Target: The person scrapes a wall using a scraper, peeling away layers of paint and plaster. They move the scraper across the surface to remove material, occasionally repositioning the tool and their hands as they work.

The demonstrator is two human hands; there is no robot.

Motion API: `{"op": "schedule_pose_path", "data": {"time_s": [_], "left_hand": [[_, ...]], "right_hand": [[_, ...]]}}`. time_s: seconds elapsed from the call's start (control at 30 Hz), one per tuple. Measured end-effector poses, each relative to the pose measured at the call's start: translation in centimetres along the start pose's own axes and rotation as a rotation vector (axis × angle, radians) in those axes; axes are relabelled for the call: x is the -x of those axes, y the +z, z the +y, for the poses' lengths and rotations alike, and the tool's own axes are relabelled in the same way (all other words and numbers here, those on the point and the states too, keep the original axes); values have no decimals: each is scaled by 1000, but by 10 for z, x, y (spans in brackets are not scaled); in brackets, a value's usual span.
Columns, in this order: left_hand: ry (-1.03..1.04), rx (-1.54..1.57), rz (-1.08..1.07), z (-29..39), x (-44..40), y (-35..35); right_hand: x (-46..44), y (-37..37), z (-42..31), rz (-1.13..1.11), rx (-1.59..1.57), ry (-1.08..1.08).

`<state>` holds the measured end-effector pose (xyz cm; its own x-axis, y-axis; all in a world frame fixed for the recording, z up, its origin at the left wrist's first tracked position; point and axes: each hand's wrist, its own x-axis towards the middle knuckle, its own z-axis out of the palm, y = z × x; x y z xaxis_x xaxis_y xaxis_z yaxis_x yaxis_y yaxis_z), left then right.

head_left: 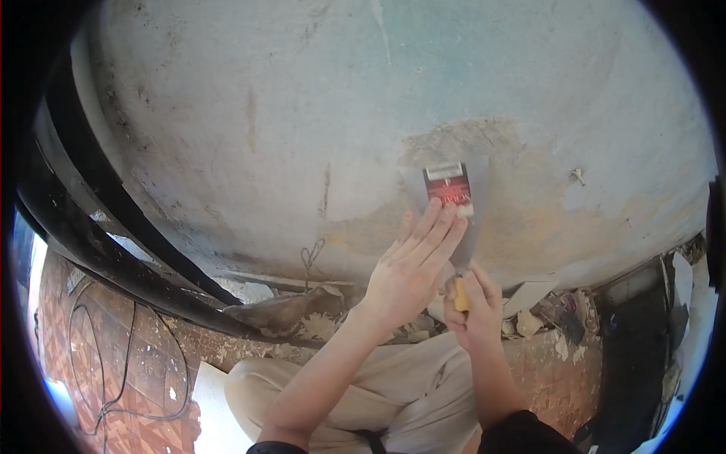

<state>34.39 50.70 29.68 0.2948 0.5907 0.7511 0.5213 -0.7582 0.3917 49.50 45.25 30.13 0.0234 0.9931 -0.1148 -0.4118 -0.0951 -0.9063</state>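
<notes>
My right hand point(479, 310) grips the yellow handle of a putty knife point(473, 242), its wide metal blade pointing up the wall. On the blade sits a red and black label with a barcode. My left hand point(408, 276) lies with its fingers stretched out, fingertips on the label and lower blade. Behind the blade is the worn, pale blue-grey wall point(265, 121). Around the blade the wall shows a bare, brownish patch point(461, 140), reaching above it and to the right. The blade's top edge lies within this patch; how firmly it touches is hard to tell.
Flaked plaster and debris point(529, 324) lie along the wall's foot. Dark curved pipes or rails point(113, 261) run down at the left. A thin black cable point(185, 378) loops over the patterned floor point(147, 359). At the right stands a dark panel point(631, 356).
</notes>
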Motion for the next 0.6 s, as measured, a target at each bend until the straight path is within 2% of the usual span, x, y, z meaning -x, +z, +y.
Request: {"op": "schedule_pose_path", "data": {"time_s": [0.07,0.13,0.23,0.3,0.33,0.43,0.5,0.6], "left_hand": [[-14,9,-23,-4,1,4],[-42,33,-55,-7,5,14],[-17,25,-6,-9,9,22],[-61,-3,141,-7,8,25],[-68,-2,148,-7,8,26],[-64,3,103,-3,9,28],[-25,36,-73,-3,13,35],[-117,45,63,5,14,38]], "right_hand": [[4,-14,-1,-77,53,-58],[2,-22,2,-61,98,-41],[-5,-24,-1,-87,157,-15],[-11,-21,-8,-143,200,-4],[-10,-18,-10,-134,215,-11],[-1,-35,-11,-85,273,3],[-8,-46,-12,-76,312,-5],[-17,-41,-18,-125,384,27]]}}
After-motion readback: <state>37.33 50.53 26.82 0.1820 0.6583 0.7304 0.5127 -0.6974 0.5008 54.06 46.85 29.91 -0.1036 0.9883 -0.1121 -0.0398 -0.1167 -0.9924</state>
